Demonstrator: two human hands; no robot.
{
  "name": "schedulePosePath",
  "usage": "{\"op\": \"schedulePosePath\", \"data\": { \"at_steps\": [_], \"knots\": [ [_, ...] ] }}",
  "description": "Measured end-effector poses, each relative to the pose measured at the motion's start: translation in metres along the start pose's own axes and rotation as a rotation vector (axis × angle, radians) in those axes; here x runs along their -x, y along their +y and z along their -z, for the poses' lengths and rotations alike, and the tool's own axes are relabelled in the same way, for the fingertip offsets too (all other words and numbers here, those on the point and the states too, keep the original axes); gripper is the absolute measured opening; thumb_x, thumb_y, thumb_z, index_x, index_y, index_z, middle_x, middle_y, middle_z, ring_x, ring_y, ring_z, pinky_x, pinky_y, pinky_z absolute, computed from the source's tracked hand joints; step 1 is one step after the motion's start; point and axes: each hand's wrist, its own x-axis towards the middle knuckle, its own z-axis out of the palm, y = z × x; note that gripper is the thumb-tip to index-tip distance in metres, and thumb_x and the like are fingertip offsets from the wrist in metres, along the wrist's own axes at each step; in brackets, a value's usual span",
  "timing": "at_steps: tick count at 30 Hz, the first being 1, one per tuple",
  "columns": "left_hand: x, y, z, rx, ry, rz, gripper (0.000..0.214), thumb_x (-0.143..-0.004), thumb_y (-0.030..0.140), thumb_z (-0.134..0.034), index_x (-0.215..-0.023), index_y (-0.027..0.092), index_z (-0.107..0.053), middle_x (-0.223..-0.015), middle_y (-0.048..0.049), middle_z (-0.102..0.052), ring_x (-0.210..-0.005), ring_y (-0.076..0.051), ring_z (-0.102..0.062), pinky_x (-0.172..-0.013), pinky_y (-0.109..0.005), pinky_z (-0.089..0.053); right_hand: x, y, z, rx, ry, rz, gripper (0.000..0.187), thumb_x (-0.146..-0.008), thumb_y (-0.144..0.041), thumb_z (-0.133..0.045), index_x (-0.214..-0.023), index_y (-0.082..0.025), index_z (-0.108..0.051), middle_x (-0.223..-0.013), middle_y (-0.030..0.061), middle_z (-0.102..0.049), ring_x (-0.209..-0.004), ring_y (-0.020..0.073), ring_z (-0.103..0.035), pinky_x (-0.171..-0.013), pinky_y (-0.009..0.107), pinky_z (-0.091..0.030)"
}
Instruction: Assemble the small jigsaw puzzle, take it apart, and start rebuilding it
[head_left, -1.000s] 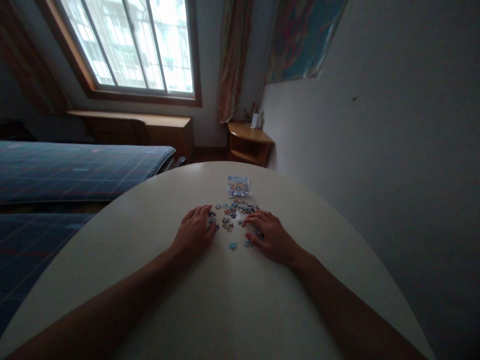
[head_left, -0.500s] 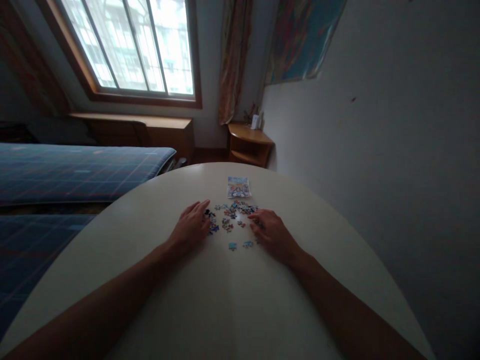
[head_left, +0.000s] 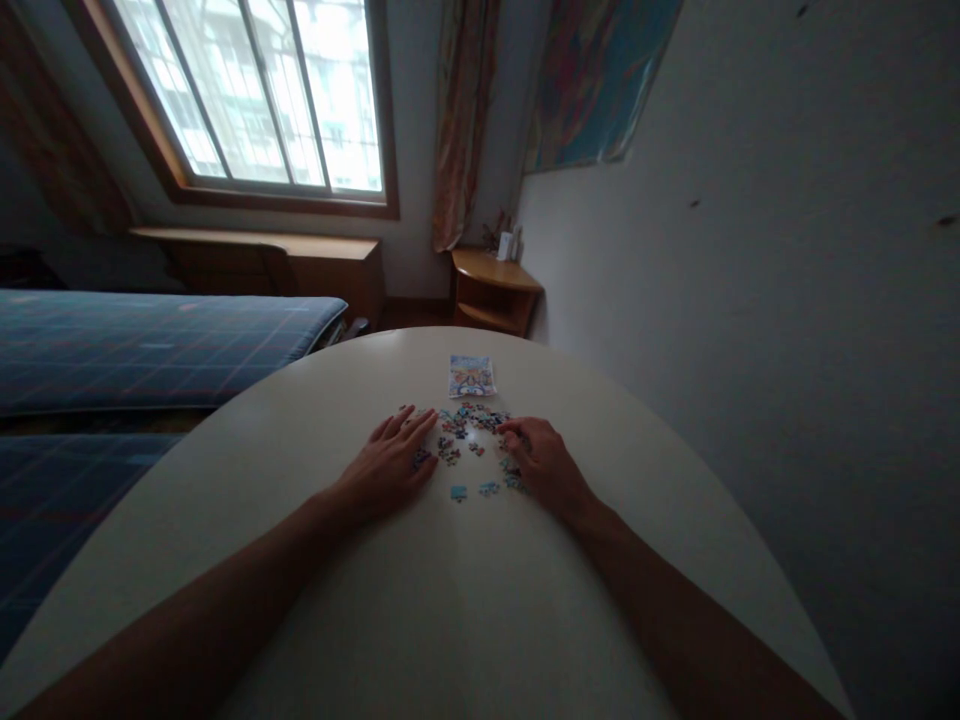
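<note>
My left hand [head_left: 386,460] lies flat with its fingers spread over dark puzzle pieces [head_left: 421,458], covering most of them. Across from it, my right hand [head_left: 547,465] has curled fingers, with the thumb and index finger close together at the right edge of the loose pile of puzzle pieces [head_left: 480,415]. What those fingertips hold, if anything, is too small to tell. A small cluster of pieces [head_left: 448,450] sits between the hands. Nearer to me lie light-blue pieces [head_left: 458,493], and more pieces [head_left: 514,482] rest beside the right hand. Behind the pile is a small printed picture sheet [head_left: 471,376].
The round white table [head_left: 450,600] carries all the pieces. To the left are mattresses with a blue plaid cover [head_left: 165,345]. A wooden corner shelf [head_left: 495,275] stands beyond the table, and a wall [head_left: 750,350] runs along the right.
My left hand has shifted right and spread over the dark pieces. My right hand's thumb and index finger have drawn closer together, and more pieces show beside that hand.
</note>
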Motion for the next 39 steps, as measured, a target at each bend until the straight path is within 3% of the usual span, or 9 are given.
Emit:
{"op": "schedulePosePath", "data": {
  "at_steps": [3, 8, 15, 20, 25, 29, 32, 39],
  "knots": [
    [-0.004, 0.0, 0.001, -0.004, -0.064, -0.079, 0.065, -0.096, 0.038, -0.042, -0.155, 0.017, -0.025, -0.16, -0.0073, -0.028, -0.15, -0.028, -0.016, -0.121, -0.049, -0.019, -0.001, 0.002, -0.001, -0.048, 0.069, -0.073, 0.03, -0.095, -0.032, -0.042, -0.104, -0.019, -0.067, -0.106, 0.0087, -0.07, -0.104, 0.0229, -0.061, -0.096, 0.039, -0.045],
    [-0.008, 0.0, 0.004, -0.013, -0.08, -0.096, 0.066, -0.095, 0.041, -0.043, -0.153, 0.016, -0.029, -0.157, -0.0106, -0.035, -0.149, -0.027, -0.019, -0.12, -0.047, -0.02, -0.001, 0.003, -0.003, -0.078, 0.102, -0.081, 0.031, -0.096, -0.035, -0.041, -0.102, -0.02, -0.068, -0.104, 0.0081, -0.071, -0.102, 0.0225, -0.062, -0.094, 0.038, -0.045],
    [0.001, 0.013, 0.01, -0.099, 0.115, -0.033, 0.047, -0.092, 0.029, -0.047, -0.136, 0.014, -0.054, -0.136, -0.0159, -0.059, -0.133, -0.028, -0.049, -0.113, -0.046, -0.035, -0.002, 0.008, 0.0, -0.066, 0.166, -0.121, 0.031, -0.095, -0.033, -0.04, -0.097, -0.022, -0.069, -0.1, 0.0068, -0.072, -0.099, 0.0227, -0.062, -0.093, 0.038, -0.045],
    [0.008, 0.022, 0.014, -0.161, 0.149, -0.092, 0.029, -0.092, 0.021, -0.048, -0.114, 0.018, -0.066, -0.11, -0.0118, -0.072, -0.106, -0.027, -0.066, -0.096, -0.044, -0.05, -0.004, 0.016, 0.004, -0.069, 0.204, -0.207, 0.032, -0.094, -0.033, -0.038, -0.094, -0.02, -0.068, -0.096, 0.007, -0.072, -0.095, 0.0224, -0.064, -0.088, 0.036, -0.046],
    [0.015, 0.034, 0.019, -0.141, 0.188, -0.187, 0.025, -0.089, 0.016, -0.048, -0.102, 0.018, -0.069, -0.097, -0.0089, -0.075, -0.089, -0.024, -0.07, -0.085, -0.041, -0.055, -0.006, 0.017, 0.006, -0.065, 0.186, -0.224, 0.033, -0.094, -0.033, -0.038, -0.094, -0.019, -0.068, -0.097, 0.0077, -0.072, -0.093, 0.0219, -0.064, -0.086, 0.035, -0.046],
    [0.019, 0.042, 0.021, -0.037, 0.206, -0.266, 0.027, -0.089, 0.016, -0.046, -0.104, 0.018, -0.069, -0.094, -0.0078, -0.076, -0.083, -0.022, -0.071, -0.078, -0.039, -0.058, -0.006, 0.014, 0.005, -0.048, 0.154, -0.23, 0.034, -0.093, -0.032, -0.038, -0.094, -0.019, -0.07, -0.098, 0.0083, -0.072, -0.096, 0.0232, -0.064, -0.089, 0.037, -0.046],
    [0.02, 0.043, 0.019, 0.025, 0.165, -0.307, 0.028, -0.09, 0.015, -0.046, -0.108, 0.018, -0.068, -0.099, -0.0076, -0.076, -0.087, -0.021, -0.071, -0.08, -0.038, -0.059, -0.006, 0.014, 0.006, -0.011, 0.139, -0.227, 0.026, -0.088, -0.026, -0.046, -0.091, -0.02, -0.071, -0.098, 0.0078, -0.072, -0.098, 0.0241, -0.062, -0.093, 0.039, -0.045],
    [0.02, 0.04, 0.008, 0.11, 0.11, -0.421, 0.031, -0.091, 0.018, -0.052, -0.12, 0.019, -0.063, -0.117, -0.0081, -0.071, -0.107, -0.023, -0.066, -0.089, -0.04, -0.057, -0.003, 0.019, 0.02, 0.073, -0.039, -0.024, 0.015, -0.077, -0.027, -0.068, -0.089, -0.024, -0.076, -0.108, 0.0075, -0.068, -0.109, 0.027, -0.056, -0.101, 0.045, -0.039]
  ]
}}
